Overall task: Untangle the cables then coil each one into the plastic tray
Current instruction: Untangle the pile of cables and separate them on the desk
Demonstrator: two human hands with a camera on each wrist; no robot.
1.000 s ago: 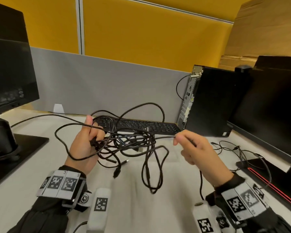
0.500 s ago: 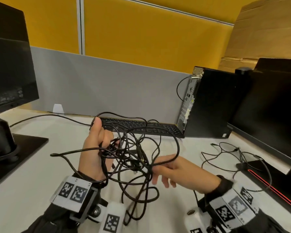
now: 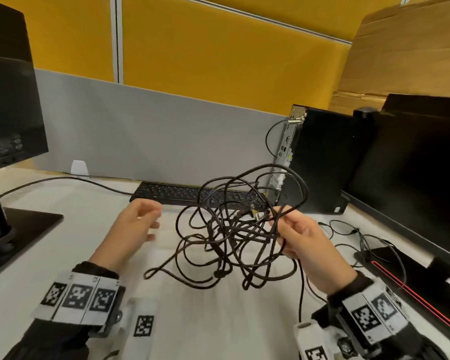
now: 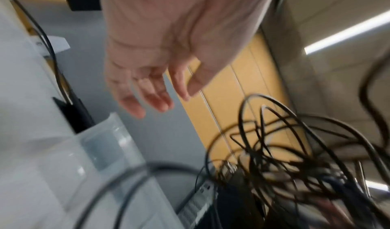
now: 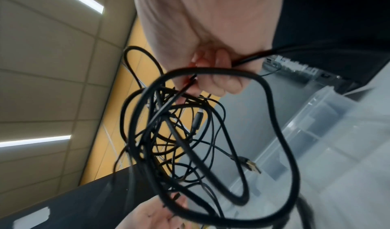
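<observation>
Black cables [image 3: 234, 229] all through the tangle — one plug tip [image 5: 252, 165] glinting gold. White desk [image 3: 205, 320] underneath, black keyboard [image 3: 182, 194], black computer tower [image 3: 325, 162]. Grey divider [image 3: 153, 131] below mustard-yellow panels [image 3: 218, 61]. Wristbands [image 3: 81, 298] white with black checkered markers — and the tray [image 5: 329, 132] clear, faintly bluish plastic.
</observation>
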